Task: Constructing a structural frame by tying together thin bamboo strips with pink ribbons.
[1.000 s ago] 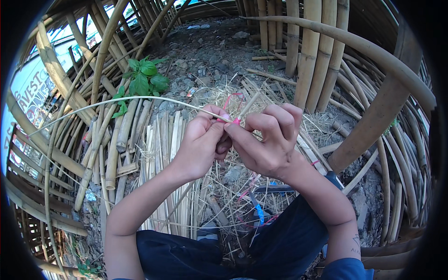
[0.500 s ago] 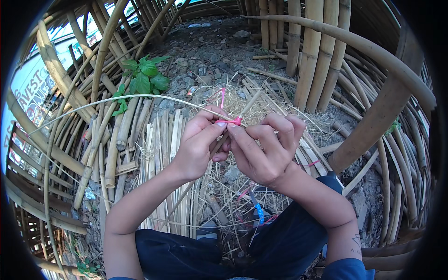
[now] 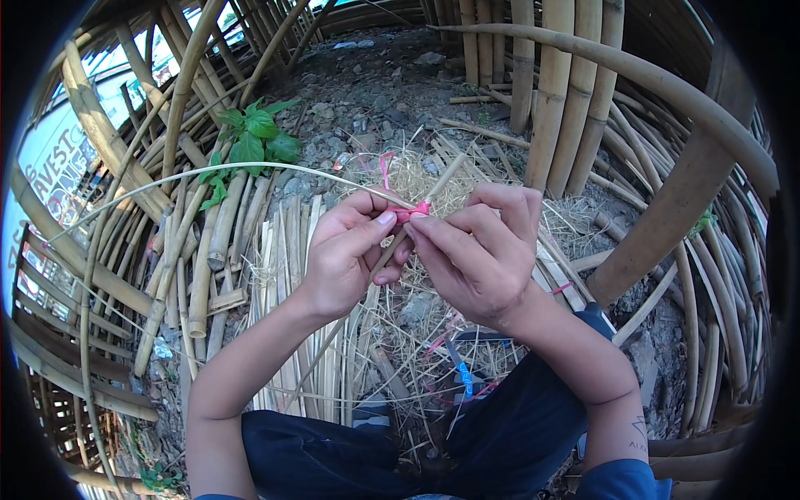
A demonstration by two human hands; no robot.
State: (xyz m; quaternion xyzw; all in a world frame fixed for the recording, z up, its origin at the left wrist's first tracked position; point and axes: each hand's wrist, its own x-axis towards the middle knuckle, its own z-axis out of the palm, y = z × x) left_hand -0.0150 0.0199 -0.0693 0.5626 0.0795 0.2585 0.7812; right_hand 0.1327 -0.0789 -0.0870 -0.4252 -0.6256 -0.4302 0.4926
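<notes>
Two thin bamboo strips meet between my hands at a wrap of pink plastic string [image 3: 413, 212]. One long, bowed bamboo strip [image 3: 275, 171] runs off to the left. The other, a straighter bamboo stick [image 3: 448, 177], slants from upper right down toward my lap. My left hand [image 3: 346, 250] is closed around the crossing, its thumb pressed beside the string. My right hand [image 3: 483, 254] pinches the string just right of the wrap, thumb and forefinger together, the other fingers curled. A loose pink tail [image 3: 386, 167] stands up behind my left fingers.
Split bamboo slats [image 3: 287, 275] lie below my left forearm. A knife with a blue-wrapped handle [image 3: 463, 379] rests on the straw between my knees. Upright bamboo poles [image 3: 575, 100] and a thick post [image 3: 658, 217] stand to the right. A green plant [image 3: 254, 137] grows far left.
My right hand has shifted slightly left and down, its fingers drawn in at the wrap. The straight stick's upper end has swung a little to the right. The pink tail has moved left.
</notes>
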